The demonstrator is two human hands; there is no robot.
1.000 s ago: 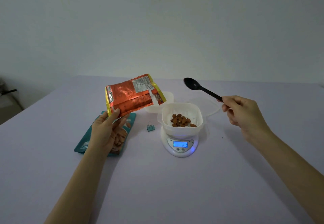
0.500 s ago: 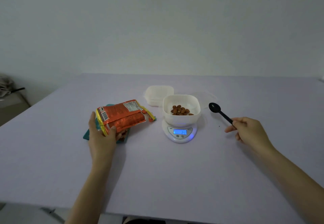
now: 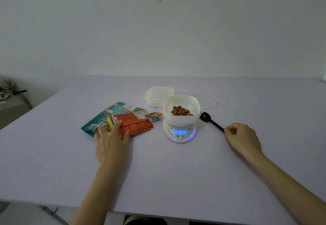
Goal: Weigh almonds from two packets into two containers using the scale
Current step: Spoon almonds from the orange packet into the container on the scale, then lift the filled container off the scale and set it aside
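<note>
Where the table (image 3: 176, 180) stands: dim room, pale bare wall (image 3: 158, 31), lilac top.
Left hand (image 3: 111, 142): grips the orange packet (image 3: 135, 122), laid across the teal packet (image 3: 98, 120).
Right hand (image 3: 243, 138): pinches the black spoon (image 3: 211, 121) by its handle, bowl beside the scale (image 3: 181, 136).
Change: a second ago packet and spoon were airborne; both down now!
Almonds (image 3: 180, 110): in the white container (image 3: 181, 119) on the scale.
Writing: display (image 3: 180, 132) reads "20"; teal packet says "Protein"; orange label unreadable.

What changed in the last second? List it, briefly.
The left grip lowered the orange packet from mid-air onto the teal packet, still holding it. The right grip brought the spoon down to the table right of the scale, still pinching its handle. The container, almonds and the 20 reading stayed.
</note>
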